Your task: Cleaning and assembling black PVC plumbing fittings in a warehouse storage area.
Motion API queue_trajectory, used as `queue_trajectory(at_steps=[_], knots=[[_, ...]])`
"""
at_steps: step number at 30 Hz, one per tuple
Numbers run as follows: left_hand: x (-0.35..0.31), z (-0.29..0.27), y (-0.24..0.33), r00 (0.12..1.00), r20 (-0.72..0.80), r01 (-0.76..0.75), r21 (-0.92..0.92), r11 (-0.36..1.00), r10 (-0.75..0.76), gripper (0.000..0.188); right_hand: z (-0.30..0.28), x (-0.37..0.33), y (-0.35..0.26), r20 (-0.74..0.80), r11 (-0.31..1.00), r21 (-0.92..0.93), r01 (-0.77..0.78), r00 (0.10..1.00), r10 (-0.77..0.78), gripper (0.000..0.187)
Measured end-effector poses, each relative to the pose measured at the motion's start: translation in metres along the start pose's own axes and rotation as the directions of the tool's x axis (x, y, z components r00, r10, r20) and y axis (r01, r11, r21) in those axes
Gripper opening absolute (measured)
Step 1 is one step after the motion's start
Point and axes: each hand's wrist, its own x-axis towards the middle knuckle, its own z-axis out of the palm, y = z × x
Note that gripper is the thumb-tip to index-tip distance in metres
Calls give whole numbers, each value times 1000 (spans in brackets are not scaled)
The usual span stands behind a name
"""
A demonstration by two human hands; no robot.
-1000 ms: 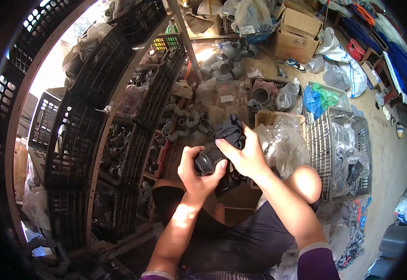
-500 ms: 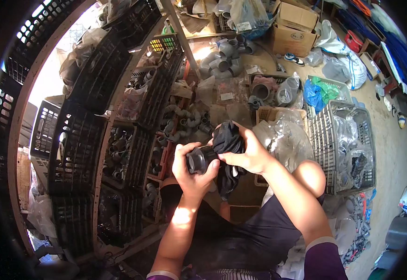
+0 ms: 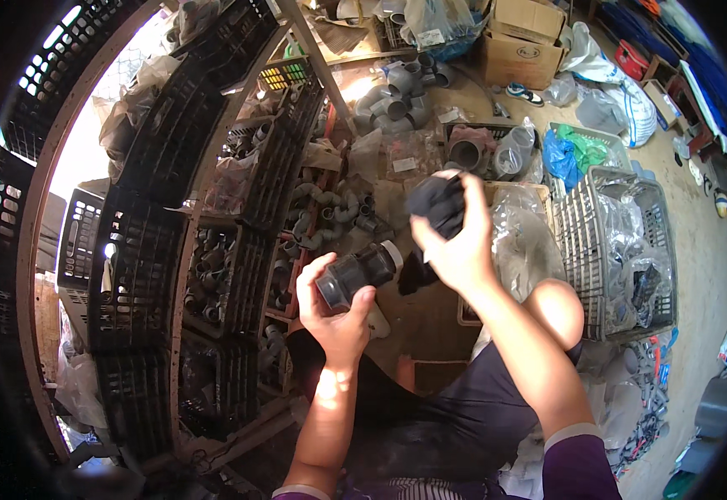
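My left hand (image 3: pixel 335 318) grips a dark, cylindrical pipe fitting (image 3: pixel 357 275) between thumb and fingers. A pale ring shows at the fitting's upper right end. To the right and a little higher, my right hand (image 3: pixel 462 233) clutches a bunched black cloth (image 3: pixel 437 207), part of which hangs down below the hand. A small pale patch shows at the top of the cloth; what it is I cannot make out. The cloth and the fitting are apart.
Black plastic crates (image 3: pixel 134 258) of fittings fill the rack on the left. Grey elbow fittings (image 3: pixel 397 104) lie piled ahead. To the right stand a grey crate (image 3: pixel 576 250) of bagged parts and a green-and-blue bag bundle (image 3: pixel 572 158). Cardboard boxes (image 3: pixel 523 62) stand behind.
My right hand has lifted the black cloth up and right, away from the fitting. My left hand has turned the fitting, so its side and pale ring now show.
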Motion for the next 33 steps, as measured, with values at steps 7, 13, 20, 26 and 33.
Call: queue_trajectory(at_steps=[7,13,20,26,33], knots=[[5,5,9,996,79,60,-128,990,-50,68,-15,5,7,314,334,793,-509,811,493,43],[-3,15,10,990,123,-81,122,989,66,68,20,-31,-10,278,927,280,-250,945,170,53],[1,11,12,934,231,-342,358,869,273,66,16,-28,-8,242,999,-11,-30,970,32,55],[-3,9,4,972,87,-230,144,962,219,66,12,-4,18,68,959,82,-271,962,266,45],[1,8,7,993,39,-115,48,992,113,66,3,-14,4,434,537,681,-498,865,252,43]])
